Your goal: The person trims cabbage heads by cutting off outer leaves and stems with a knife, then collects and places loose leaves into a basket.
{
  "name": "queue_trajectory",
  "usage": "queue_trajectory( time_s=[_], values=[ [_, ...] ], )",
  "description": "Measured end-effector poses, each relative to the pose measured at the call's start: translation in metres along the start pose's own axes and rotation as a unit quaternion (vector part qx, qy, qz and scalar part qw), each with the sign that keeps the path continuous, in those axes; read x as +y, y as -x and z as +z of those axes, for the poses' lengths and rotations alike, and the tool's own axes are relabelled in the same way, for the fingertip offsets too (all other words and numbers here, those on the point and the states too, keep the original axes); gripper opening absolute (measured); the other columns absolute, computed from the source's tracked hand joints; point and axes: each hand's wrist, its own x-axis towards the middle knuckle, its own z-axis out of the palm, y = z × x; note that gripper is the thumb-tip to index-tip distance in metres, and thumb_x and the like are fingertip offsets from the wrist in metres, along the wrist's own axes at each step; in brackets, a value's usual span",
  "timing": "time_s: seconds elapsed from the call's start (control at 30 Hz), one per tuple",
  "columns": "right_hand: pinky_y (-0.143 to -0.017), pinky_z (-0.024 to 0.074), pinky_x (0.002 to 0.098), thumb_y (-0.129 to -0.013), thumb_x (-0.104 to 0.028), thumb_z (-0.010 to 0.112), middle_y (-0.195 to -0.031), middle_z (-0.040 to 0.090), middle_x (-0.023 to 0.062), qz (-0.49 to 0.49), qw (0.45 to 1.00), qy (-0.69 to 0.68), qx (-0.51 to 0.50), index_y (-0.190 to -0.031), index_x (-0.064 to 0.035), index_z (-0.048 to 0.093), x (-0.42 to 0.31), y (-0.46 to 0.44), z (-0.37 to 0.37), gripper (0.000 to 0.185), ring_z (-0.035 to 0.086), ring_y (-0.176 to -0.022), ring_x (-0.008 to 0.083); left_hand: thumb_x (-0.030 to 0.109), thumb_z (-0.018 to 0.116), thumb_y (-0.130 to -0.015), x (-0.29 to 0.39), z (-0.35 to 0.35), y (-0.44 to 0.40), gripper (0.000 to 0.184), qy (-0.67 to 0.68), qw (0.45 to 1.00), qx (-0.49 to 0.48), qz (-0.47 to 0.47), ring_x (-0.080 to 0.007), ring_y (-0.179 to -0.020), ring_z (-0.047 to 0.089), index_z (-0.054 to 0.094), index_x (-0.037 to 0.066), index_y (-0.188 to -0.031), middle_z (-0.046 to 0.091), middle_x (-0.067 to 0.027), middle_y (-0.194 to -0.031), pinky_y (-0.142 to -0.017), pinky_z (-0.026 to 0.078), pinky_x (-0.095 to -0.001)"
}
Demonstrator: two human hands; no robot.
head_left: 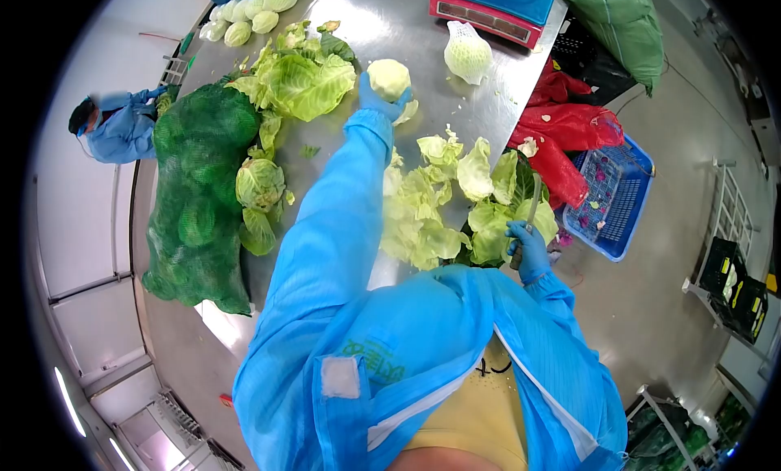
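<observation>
Two blue-gloved hands in the head view, set well apart. Holds in the left hand point(381, 103) a pale, round, smooth cabbage head point(389, 76), with fingers and thumb spread around its near side, over a shiny grey metal table point(329, 158). Grips in the right hand point(533, 255), with fingers curled round the handle, a narrow-bladed knife point(534, 207), pointed away from the body, by the right end of some loose pale green leaves point(415, 215). To the right of the cabbage head, a white net-wrapped cabbage point(468, 54); to the left, a bulging green mesh sack point(195, 202).

Best, probably, to keep the left grip broad and light, so as not to bruise the smooth surface. Safer to hold the blade well clear of the left glove, and to turn the edge from the sleeve.

Impossible to tell touching from hovering for cabbage head and table. Hidden: the left palm, plus part of the leaves behind the blue left sleeve point(325, 219). Hard to make out: the facing of the knife edge, and the hands of another person point(122, 133) in blue.
</observation>
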Motion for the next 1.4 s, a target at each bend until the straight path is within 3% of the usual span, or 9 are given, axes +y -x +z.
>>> queue_trajectory(
  time_s=[0.1, 0.17, 0.23, 0.3, 0.53, 0.7, 0.97, 1.17, 1.4],
  values=[
    [-0.047, 0.0418, 0.0247, -0.084, -0.019, 0.060, -0.079, 0.058, 0.0046, -0.008, 1.000, 0.003, -0.003, -0.099, -0.0065, 0.058, 0.001, -0.004, 0.003, 0.019, 0.047, -0.053, 0.0104, 0.040, 0.052, -0.086, 0.001, 0.000, 0.003, 0.063, -0.011, 0.995, 0.046, -0.090, -0.0215, -0.120, 0.045, 0.031, 0.008, -0.135, 0.048, -0.0059, -0.131, -0.103, 0.032, -0.0324],
    [-0.047, 0.0415, 0.0243, -0.085, -0.019, 0.060, -0.078, 0.058, 0.0044, -0.014, 1.000, 0.002, -0.004, -0.099, -0.0066, 0.058, 0.001, -0.004, 0.008, 0.019, 0.047, -0.053, 0.0100, 0.054, 0.062, -0.076, -0.034, -0.034, -0.020, 0.072, -0.486, 0.858, 0.158, 0.040, -0.0297, -0.107, 0.053, 0.043, 0.009, -0.128, 0.055, -0.0163, -0.117, -0.088, 0.047, -0.0401],
    [-0.047, 0.0412, 0.0239, -0.085, -0.019, 0.060, -0.077, 0.057, 0.0042, -0.021, 1.000, 0.001, -0.005, -0.100, -0.0067, 0.058, -0.001, -0.006, 0.011, 0.020, 0.047, -0.053, 0.0097, 0.041, 0.057, -0.085, -0.016, -0.028, 0.035, 0.052, -0.218, 0.973, -0.041, -0.059, -0.0217, -0.092, 0.063, 0.054, 0.002, -0.119, 0.064, -0.0097, -0.105, -0.082, 0.049, -0.0315],
    [-0.046, 0.0396, 0.0241, -0.084, -0.018, 0.061, -0.077, 0.057, 0.0039, -0.081, 0.996, 0.038, -0.024, -0.104, -0.0071, 0.059, -0.001, -0.010, 0.013, 0.023, 0.045, -0.052, 0.0082, 0.053, 0.061, -0.078, -0.023, -0.055, 0.044, 0.072, -0.663, 0.741, -0.070, 0.084, -0.0346, -0.107, 0.054, 0.044, 0.003, -0.127, 0.054, -0.0202, -0.120, -0.091, 0.043, -0.0403],
    [-0.071, 0.0464, 0.0262, -0.081, -0.014, 0.065, -0.090, 0.058, 0.0058, -0.331, 0.910, 0.247, -0.023, -0.117, -0.0122, 0.059, -0.013, -0.046, 0.036, 0.036, 0.054, -0.072, 0.0114, 0.056, 0.064, -0.075, 0.026, -0.042, 0.180, 0.071, -0.782, 0.596, -0.180, 0.019, -0.0315, -0.102, 0.059, 0.057, -0.002, -0.115, 0.063, -0.0208, -0.101, -0.093, 0.042, -0.0386],
    [-0.086, 0.0440, 0.0330, -0.080, -0.020, 0.064, -0.117, 0.054, 0.0157, -0.429, 0.815, 0.388, -0.034, -0.122, -0.0185, 0.057, -0.046, -0.069, 0.075, 0.043, 0.056, -0.099, 0.0263, 0.062, 0.073, -0.060, -0.022, -0.115, 0.246, 0.113, -0.625, 0.769, -0.122, 0.056, -0.0370, -0.131, 0.030, 0.024, -0.002, -0.139, 0.034, -0.0221, -0.139, -0.109, 0.024, -0.0386],
    [-0.105, 0.0168, 0.0603, -0.080, -0.042, 0.060, -0.141, 0.037, 0.0123, -0.357, 0.675, 0.644, -0.049, -0.125, -0.0355, 0.053, -0.025, -0.081, 0.126, 0.045, 0.029, -0.130, 0.0415, 0.066, 0.077, -0.047, -0.088, -0.020, 0.313, 0.136, -0.769, 0.639, -0.006, -0.011, -0.0389, -0.138, 0.002, 0.007, 0.004, -0.145, 0.002, -0.0181, -0.151, -0.110, -0.001, -0.0537],
    [-0.109, 0.0234, 0.0469, -0.082, -0.028, 0.061, -0.138, 0.041, 0.0129, -0.402, 0.757, 0.515, -0.021, -0.123, -0.0200, 0.056, 0.000, -0.072, 0.058, 0.042, 0.034, -0.128, 0.0378, 0.048, 0.083, -0.052, -0.112, 0.039, 0.292, 0.104, -0.607, 0.765, -0.056, 0.206, -0.0429, -0.130, 0.023, 0.034, 0.016, -0.137, 0.020, -0.0207, -0.144, -0.109, 0.018, -0.0508],
    [-0.099, 0.0371, 0.0296, -0.085, -0.002, 0.056, -0.135, 0.045, 0.0132, -0.384, 0.910, 0.153, 0.033, -0.129, -0.0035, 0.046, 0.048, -0.073, -0.010, 0.045, 0.047, -0.119, 0.0214, 0.011, 0.066, -0.068, -0.123, 0.089, 0.268, 0.075, -0.733, 0.561, -0.274, 0.270, -0.0446, -0.127, 0.030, 0.037, 0.022, -0.137, 0.023, -0.0228, -0.142, -0.106, 0.028, -0.0500]
  ],
)
